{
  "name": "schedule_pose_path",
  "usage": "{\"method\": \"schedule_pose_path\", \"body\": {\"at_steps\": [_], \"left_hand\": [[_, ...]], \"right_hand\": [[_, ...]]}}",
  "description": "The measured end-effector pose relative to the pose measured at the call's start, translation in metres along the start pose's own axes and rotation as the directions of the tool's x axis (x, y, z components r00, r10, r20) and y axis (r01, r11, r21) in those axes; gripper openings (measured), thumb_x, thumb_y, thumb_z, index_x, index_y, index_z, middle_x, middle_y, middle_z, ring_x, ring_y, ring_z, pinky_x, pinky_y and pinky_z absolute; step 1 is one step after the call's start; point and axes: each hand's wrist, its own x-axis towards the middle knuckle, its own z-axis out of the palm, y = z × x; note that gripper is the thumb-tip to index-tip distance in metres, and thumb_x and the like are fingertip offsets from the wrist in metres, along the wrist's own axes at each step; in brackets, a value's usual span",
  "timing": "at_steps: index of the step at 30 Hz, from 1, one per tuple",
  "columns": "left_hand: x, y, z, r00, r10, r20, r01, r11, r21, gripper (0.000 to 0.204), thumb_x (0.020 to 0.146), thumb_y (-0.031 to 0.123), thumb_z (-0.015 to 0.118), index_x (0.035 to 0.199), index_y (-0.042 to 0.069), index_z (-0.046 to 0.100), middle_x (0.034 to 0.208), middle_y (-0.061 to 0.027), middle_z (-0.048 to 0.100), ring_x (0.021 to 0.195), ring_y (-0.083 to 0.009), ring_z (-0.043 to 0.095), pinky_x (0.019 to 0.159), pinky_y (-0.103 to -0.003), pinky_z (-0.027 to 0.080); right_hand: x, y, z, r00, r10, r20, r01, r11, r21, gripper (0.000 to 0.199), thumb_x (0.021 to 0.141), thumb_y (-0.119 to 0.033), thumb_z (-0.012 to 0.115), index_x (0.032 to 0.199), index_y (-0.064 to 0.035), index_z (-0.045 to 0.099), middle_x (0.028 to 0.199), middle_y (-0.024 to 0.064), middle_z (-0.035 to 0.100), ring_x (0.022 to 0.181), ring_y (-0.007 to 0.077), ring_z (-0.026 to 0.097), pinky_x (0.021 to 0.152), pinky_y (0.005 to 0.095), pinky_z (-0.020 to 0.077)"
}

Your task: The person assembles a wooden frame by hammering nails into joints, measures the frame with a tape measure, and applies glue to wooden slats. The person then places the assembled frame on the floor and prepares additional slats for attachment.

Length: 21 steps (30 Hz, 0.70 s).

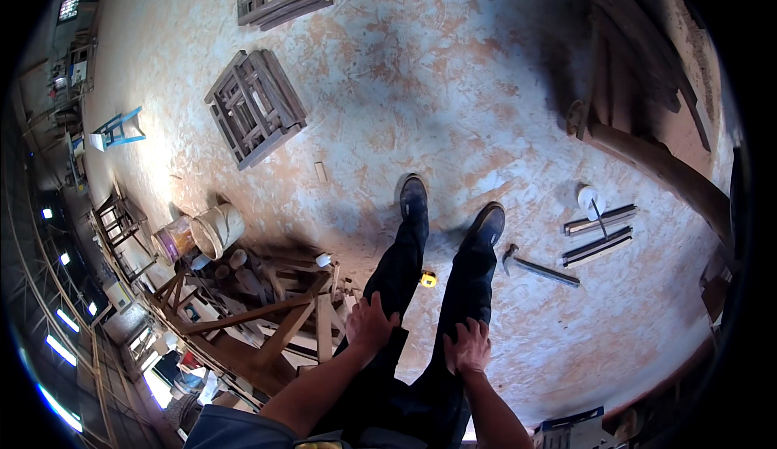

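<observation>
My left hand (372, 323) rests on my left leg near the knee, fingers spread over the dark trousers, holding nothing. On the right leg lies my right hand (469, 348), its fingers also apart with nothing in them. A yellow tape measure (428, 279) sits on the floor between my legs. To the right of my right leg is a claw hammer (544, 271), lying flat. Beyond it stands a small white container (590, 201) with a thin dark stick leaning out. Dark wooden strips (599, 246) lie beside that container.
Two stacks of wooden lattice frames (257, 109) lie ahead on the left. Buckets (217, 230), a wooden trestle (283, 336) and timber crowd the left side. A blue stool (121, 128) stands farther off. Large dark timbers (655, 165) fill the far right.
</observation>
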Motion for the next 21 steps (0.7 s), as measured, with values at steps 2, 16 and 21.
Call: {"method": "schedule_pose_path", "body": {"at_steps": [2,16,21], "left_hand": [[0.0023,-0.0016,0.0010,1.000,0.004,0.001,-0.004,1.000,0.002,0.067,0.082,0.043,0.064,0.133,0.005,0.042,0.118,-0.0234,0.055,0.112,-0.0379,0.055,0.093,-0.048,0.046],[0.0072,-0.0041,0.0069,1.000,0.027,-0.012,-0.027,0.999,0.041,0.068,0.082,0.047,0.062,0.135,0.008,0.043,0.118,-0.0230,0.054,0.111,-0.0389,0.056,0.092,-0.049,0.046],[0.0082,-0.0021,0.0064,0.999,-0.008,0.037,0.007,1.000,0.022,0.067,0.082,0.048,0.062,0.132,0.008,0.044,0.117,-0.0222,0.055,0.111,-0.0382,0.055,0.093,-0.049,0.046]], "right_hand": [[0.0010,-0.0014,-0.0016,1.000,-0.003,0.011,0.003,1.000,0.011,0.042,0.081,-0.034,0.069,0.117,-0.0131,0.063,0.138,0.0102,0.048,0.135,0.0351,0.033,0.105,0.0485,0.0368],[0.0069,0.0022,0.0071,0.998,-0.054,-0.040,0.054,0.999,-0.009,0.037,0.077,-0.032,0.072,0.109,-0.0140,0.068,0.126,0.0065,0.056,0.130,0.0314,0.040,0.103,0.0488,0.0380],[0.0077,0.0046,0.0048,0.996,-0.076,-0.037,0.076,0.997,0.000,0.031,0.079,-0.033,0.069,0.105,-0.0153,0.068,0.127,0.0040,0.055,0.131,0.0298,0.039,0.103,0.0469,0.0356]]}}
